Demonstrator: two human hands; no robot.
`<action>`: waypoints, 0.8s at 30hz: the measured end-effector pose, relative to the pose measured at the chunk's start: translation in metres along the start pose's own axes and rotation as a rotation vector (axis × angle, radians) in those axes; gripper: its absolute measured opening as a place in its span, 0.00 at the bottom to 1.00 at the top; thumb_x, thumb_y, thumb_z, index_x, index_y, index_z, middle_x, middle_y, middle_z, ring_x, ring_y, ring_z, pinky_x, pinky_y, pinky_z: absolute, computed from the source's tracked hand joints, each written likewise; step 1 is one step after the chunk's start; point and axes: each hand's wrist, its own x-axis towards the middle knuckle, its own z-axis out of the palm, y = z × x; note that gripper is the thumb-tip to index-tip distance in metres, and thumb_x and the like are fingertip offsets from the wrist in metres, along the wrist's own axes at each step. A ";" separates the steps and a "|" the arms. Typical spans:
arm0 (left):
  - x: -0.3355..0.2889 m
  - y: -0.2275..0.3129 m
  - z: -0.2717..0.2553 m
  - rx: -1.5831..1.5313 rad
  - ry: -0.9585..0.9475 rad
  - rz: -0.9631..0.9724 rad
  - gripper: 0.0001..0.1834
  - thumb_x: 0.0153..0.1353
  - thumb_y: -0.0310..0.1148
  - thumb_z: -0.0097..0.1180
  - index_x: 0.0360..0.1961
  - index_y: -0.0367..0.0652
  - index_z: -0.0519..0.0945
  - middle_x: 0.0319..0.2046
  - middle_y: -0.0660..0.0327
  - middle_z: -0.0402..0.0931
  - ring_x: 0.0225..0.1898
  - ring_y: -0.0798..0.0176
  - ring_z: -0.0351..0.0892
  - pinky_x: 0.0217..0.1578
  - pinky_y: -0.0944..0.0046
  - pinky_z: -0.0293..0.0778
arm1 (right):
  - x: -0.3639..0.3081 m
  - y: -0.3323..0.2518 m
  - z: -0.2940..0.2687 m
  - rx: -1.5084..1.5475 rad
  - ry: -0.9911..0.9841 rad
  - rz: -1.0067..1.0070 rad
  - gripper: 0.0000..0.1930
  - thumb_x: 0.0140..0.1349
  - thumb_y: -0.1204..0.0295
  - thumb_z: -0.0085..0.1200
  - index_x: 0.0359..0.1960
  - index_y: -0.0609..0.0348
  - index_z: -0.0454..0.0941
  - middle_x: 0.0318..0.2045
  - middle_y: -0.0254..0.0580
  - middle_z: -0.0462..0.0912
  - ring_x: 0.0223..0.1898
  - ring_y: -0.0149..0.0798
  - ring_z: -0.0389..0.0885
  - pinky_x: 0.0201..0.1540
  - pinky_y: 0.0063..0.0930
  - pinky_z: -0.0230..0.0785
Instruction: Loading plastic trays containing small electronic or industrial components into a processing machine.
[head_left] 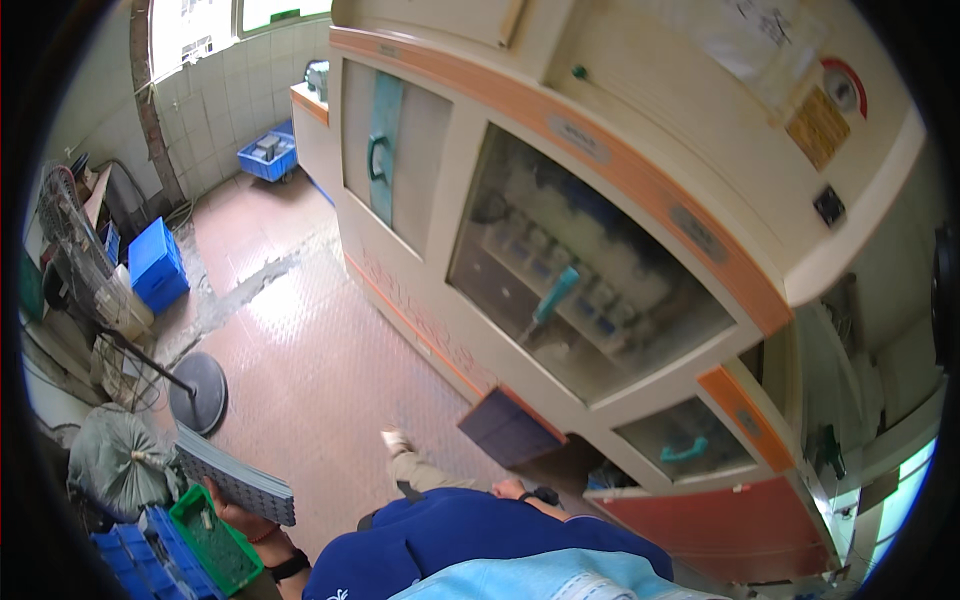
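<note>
At the lower left, my left hand (240,515) is closed on a flat grey-blue stack of thin sheets (235,472) with rows of dark marks on its side. The stack is tilted, and the fingers hold it from below near its middle. Just under that hand sits a green crate (215,540) with small bits inside, apart from the stack. My right hand (508,488) hangs low beside my body, partly hidden by my blue shirt. Its fingers are too small to make out, and nothing can be seen in it.
A large cream machine (400,270) with orange trim and windowed doors fills the right side. Blue crates (150,555) stand beside the green one. A tied sack (125,465), a round black stand base (198,392), a blue box (157,265) and a fan line the left. A blue bin (268,155) stands farther back.
</note>
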 end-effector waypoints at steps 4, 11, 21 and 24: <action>0.094 -0.040 0.030 -0.057 -0.154 -0.126 0.21 0.63 0.43 0.45 0.49 0.35 0.71 0.43 0.61 0.73 0.43 0.64 0.72 0.47 0.64 0.67 | 0.128 0.046 0.015 -0.483 -0.107 -0.265 0.14 0.56 0.62 0.45 0.27 0.60 0.77 0.24 0.46 0.80 0.24 0.35 0.80 0.21 0.31 0.70; 0.253 -0.075 0.110 -0.179 -0.087 -0.141 0.21 0.63 0.40 0.45 0.52 0.36 0.69 0.48 0.57 0.73 0.45 0.61 0.74 0.48 0.62 0.70 | 0.308 -0.130 -0.037 0.583 0.206 0.625 0.09 0.56 0.67 0.48 0.30 0.59 0.77 0.30 0.45 0.81 0.27 0.34 0.81 0.23 0.29 0.73; 0.461 -0.095 0.118 -0.223 0.017 -0.210 0.20 0.61 0.40 0.48 0.50 0.37 0.71 0.45 0.59 0.74 0.43 0.61 0.74 0.46 0.63 0.69 | 0.466 -0.576 -0.094 0.425 0.006 -0.028 0.10 0.58 0.65 0.53 0.29 0.60 0.75 0.23 0.34 0.78 0.21 0.28 0.77 0.21 0.21 0.71; 0.533 -0.102 0.139 -0.184 -0.006 -0.278 0.21 0.61 0.40 0.48 0.50 0.37 0.71 0.45 0.58 0.74 0.43 0.60 0.75 0.46 0.62 0.70 | 0.512 -0.659 -0.076 0.510 -0.042 -0.086 0.10 0.58 0.65 0.52 0.31 0.59 0.75 0.23 0.34 0.78 0.22 0.28 0.77 0.22 0.20 0.71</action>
